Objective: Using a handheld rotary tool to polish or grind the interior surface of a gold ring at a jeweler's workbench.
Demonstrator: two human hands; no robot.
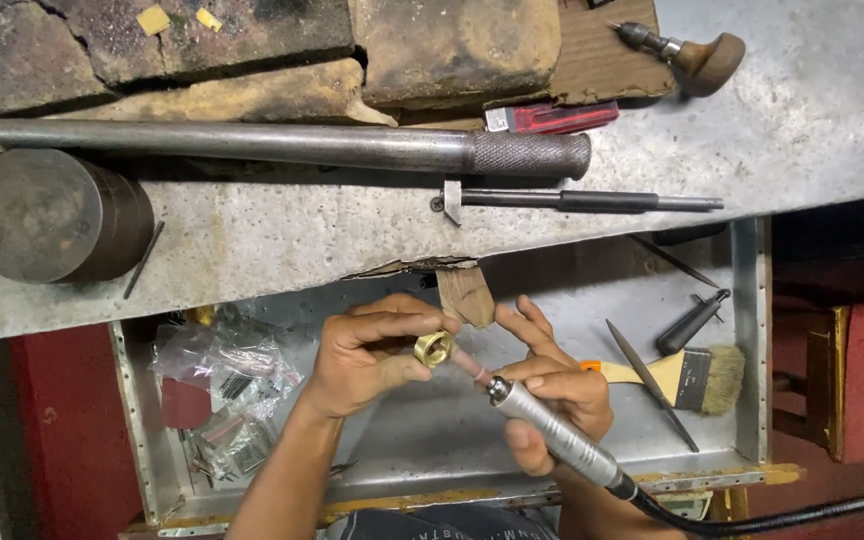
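Brass ring (434, 347): pinched in left hand (367, 358) fingertips, over the metal tray (752, 330) below the tabletop's (252, 240) front edge. Rotary handpiece (552, 432): gripped by right hand (552, 390), tip inside ring. Risk: light pinch; the tip could snatch the ring loose.

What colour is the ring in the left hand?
Golden brass ring, pinched by the left hand; head view.

Inside the metal tray (752, 330), at its left end, I see a heap of clear plastic bags (227, 385) holding small dark parts, one showing a dark red patch. No labels, signs or screens.
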